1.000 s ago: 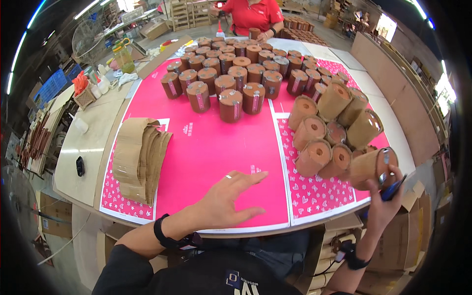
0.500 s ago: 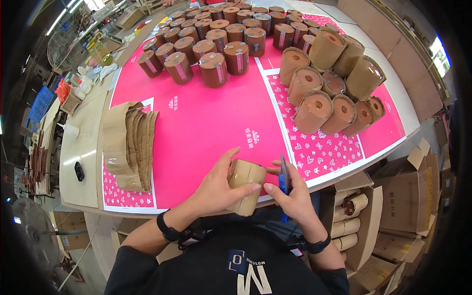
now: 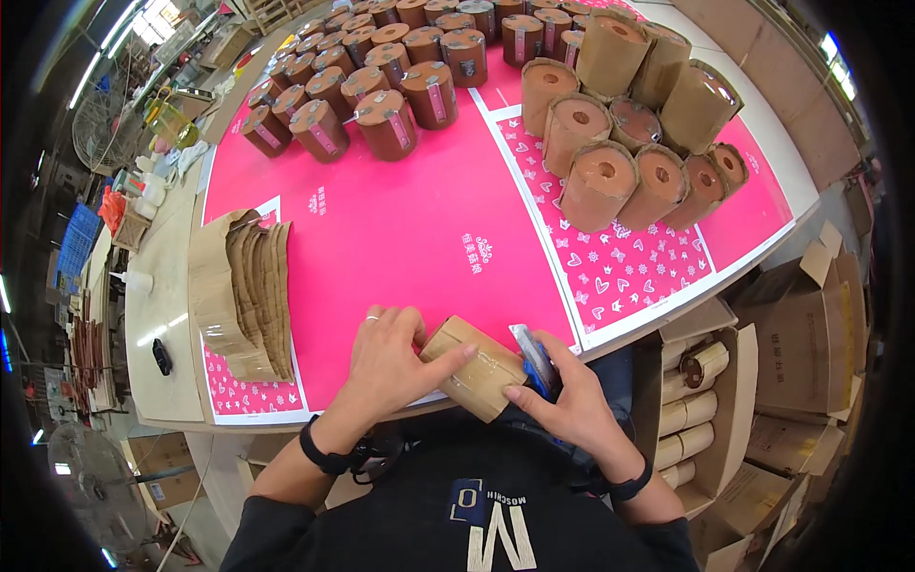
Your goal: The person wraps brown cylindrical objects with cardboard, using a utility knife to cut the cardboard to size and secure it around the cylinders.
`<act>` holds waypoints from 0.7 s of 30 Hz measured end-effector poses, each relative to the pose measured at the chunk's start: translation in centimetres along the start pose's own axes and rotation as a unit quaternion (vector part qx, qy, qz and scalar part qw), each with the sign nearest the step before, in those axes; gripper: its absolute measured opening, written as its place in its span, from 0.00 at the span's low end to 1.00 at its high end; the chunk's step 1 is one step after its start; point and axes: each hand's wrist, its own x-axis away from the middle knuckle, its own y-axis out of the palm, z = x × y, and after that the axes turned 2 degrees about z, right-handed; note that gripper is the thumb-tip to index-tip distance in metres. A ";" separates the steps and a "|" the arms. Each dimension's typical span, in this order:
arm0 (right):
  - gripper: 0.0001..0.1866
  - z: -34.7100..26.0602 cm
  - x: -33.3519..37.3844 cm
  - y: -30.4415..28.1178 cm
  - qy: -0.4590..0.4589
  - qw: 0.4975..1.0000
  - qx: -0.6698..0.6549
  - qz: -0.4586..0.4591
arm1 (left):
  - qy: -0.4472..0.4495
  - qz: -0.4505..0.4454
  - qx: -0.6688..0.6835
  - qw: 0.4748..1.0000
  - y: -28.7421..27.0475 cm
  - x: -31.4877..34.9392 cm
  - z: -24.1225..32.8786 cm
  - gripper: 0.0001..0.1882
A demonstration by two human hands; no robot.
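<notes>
A tan paper-wrapped cylinder (image 3: 477, 370) lies tilted between my hands, just over the table's front edge. My left hand (image 3: 393, 357) is closed round its left end, with the thumb along the upper side. In my right hand (image 3: 577, 400) is a blue and grey utility knife (image 3: 538, 362), gripped in the fingers, while the thumb presses on the cylinder's right end. Clear tape or film shines on the wrap. The far end of the cylinder is hidden by my right hand.
Brown round boxes (image 3: 386, 129) crowd the back of the pink-covered table (image 3: 400, 229). Paper-wrapped cylinders (image 3: 600, 186) are stacked at right, and a pile of brown paper sheets (image 3: 243, 296) lies at left. An open carton (image 3: 729, 429) of wrapped cylinders stands below right.
The cylinder has gone from nearly upright to tilted, its right end lower. My right hand has closed in and its thumb now touches the cylinder. The whole view has shifted slightly.
</notes>
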 end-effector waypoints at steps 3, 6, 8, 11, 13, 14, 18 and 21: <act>0.39 0.1 0.3 0.2 -0.056 0.996 0.065 0.012 | 0.124 0.071 -0.058 0.988 -0.5 0.6 -1.2 0.37; 0.37 -0.4 -0.1 0.3 -0.027 0.999 0.035 0.002 | 0.362 0.122 -0.077 0.921 -1.2 -0.2 -1.4 0.38; 0.35 -0.6 -0.6 0.4 0.010 1.000 -0.010 -0.008 | 0.377 -0.054 -0.001 0.925 -1.2 -1.2 -1.6 0.40; 0.31 -0.3 -1.4 0.8 -0.032 0.994 -0.091 0.052 | 0.303 -0.055 -0.042 0.951 -1.5 -0.8 -0.1 0.42; 0.30 -1.3 -1.4 0.2 -0.036 0.993 -0.086 0.078 | 0.246 0.042 -0.023 0.968 -0.4 0.0 0.4 0.42; 0.29 -1.9 -1.3 -0.1 -0.039 0.991 -0.081 0.100 | 0.182 0.139 -0.002 0.973 0.3 0.5 0.6 0.42; 0.25 -2.4 -0.3 -1.4 0.056 0.996 -0.070 -0.010 | 0.135 0.173 -0.010 0.976 2.4 1.8 0.8 0.38; 0.23 -1.9 0.0 -1.4 0.023 0.999 -0.019 -0.017 | 0.220 0.223 0.007 0.950 2.6 0.7 0.3 0.33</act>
